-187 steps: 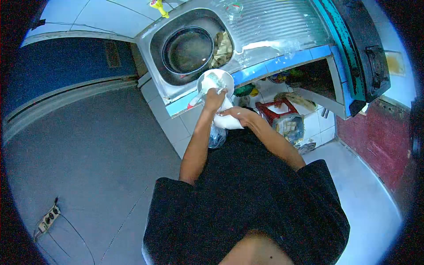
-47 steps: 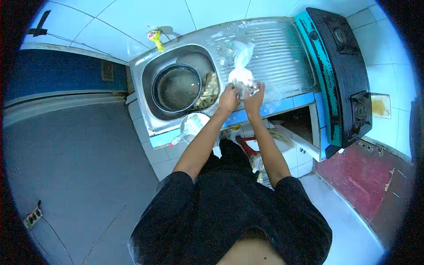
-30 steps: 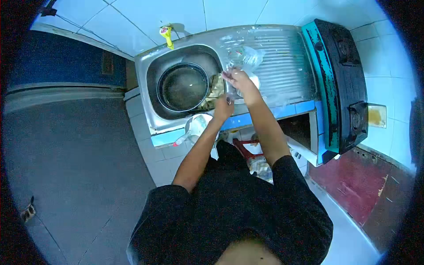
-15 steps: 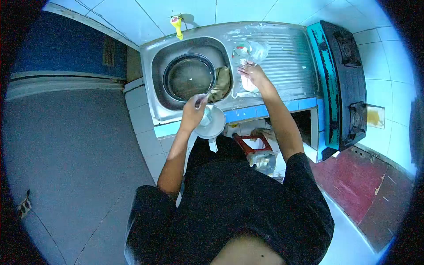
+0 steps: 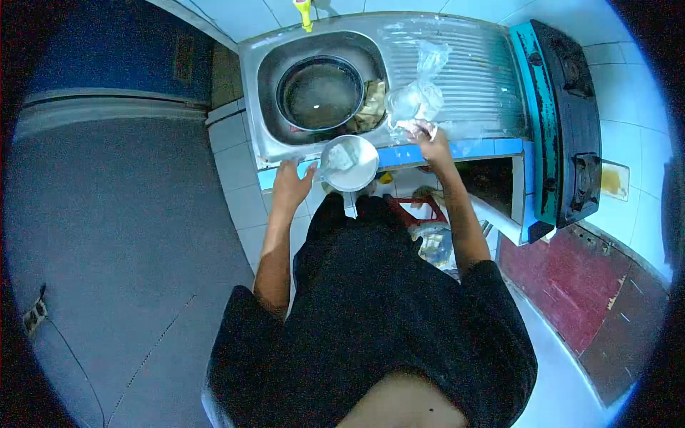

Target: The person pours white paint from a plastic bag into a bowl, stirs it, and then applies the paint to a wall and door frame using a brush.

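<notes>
My left hand (image 5: 292, 183) is at the counter's front edge, closed beside a white round dipper (image 5: 367, 168). Its fingers seem wrapped round the dipper's handle, which the hand hides. Inside the dipper lies a greenish, clear crumpled piece (image 5: 344, 155) that looks like plastic. My right hand (image 5: 433, 145) is closed on the near end of a clear plastic bag (image 5: 421, 100), where pinkish-white and red marks show. The bag lies on the ribbed drainboard (image 5: 478, 93), with something pale inside that I cannot make out.
A dark round basin (image 5: 321, 93) with water sits in the steel sink (image 5: 265, 132), beside a brownish cloth-like piece (image 5: 372, 105). A yellow tap (image 5: 305, 14) is above. At right stands a gas stove (image 5: 564, 128). A red-framed item (image 5: 417, 212) is below the counter.
The dipper has risen against the counter edge, and its handle no longer points toward my body. My left hand has moved left of it. My right hand has pulled back to the bag's near end.
</notes>
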`<state>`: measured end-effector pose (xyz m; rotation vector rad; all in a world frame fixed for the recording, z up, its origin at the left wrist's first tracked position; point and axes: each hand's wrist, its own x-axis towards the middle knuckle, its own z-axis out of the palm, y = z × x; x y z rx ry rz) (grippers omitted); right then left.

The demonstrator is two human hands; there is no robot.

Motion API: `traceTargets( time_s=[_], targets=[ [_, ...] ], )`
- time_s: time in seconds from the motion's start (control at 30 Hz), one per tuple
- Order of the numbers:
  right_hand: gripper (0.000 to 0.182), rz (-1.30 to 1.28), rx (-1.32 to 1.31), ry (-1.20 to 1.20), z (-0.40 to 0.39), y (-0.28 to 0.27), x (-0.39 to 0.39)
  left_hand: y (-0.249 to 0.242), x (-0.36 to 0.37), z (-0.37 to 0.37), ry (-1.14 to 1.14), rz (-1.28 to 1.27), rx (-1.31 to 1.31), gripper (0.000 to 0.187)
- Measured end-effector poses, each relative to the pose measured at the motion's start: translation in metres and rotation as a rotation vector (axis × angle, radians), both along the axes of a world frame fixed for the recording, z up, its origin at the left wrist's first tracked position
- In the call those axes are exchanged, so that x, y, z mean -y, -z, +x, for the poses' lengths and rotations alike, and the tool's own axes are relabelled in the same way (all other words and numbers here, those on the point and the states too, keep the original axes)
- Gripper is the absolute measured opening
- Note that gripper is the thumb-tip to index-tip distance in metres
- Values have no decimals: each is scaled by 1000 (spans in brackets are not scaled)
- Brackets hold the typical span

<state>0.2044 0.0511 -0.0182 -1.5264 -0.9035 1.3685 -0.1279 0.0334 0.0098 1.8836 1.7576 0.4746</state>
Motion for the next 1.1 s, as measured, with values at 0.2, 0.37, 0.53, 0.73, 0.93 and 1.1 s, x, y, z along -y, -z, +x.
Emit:
traceTargets(
  time_s=[0.2, 0.37, 0.53, 0.73, 0.93, 1.1],
  targets=[
    [22, 119, 381, -81, -17, 18, 53, 23, 19, -1, 19, -243, 35, 35],
    [17, 217, 640, -103, -39, -2, 68, 18, 19, 3, -83, -241, 110, 26],
    [18, 234, 536, -41, -50, -7, 74, -9, 23, 10, -186, -87, 211, 24],
    [14, 397, 857, -133, -54, -3, 76, -16, 30, 8, -216, 45, 279, 29],
    [16, 414, 923, -115, -57, 5, 75, -33, 31, 14, -290, 51, 284, 32],
    [15, 475, 936, -36, -60, 2, 73, -25, 31, 13, -242, 104, 311, 26]
  ],
)
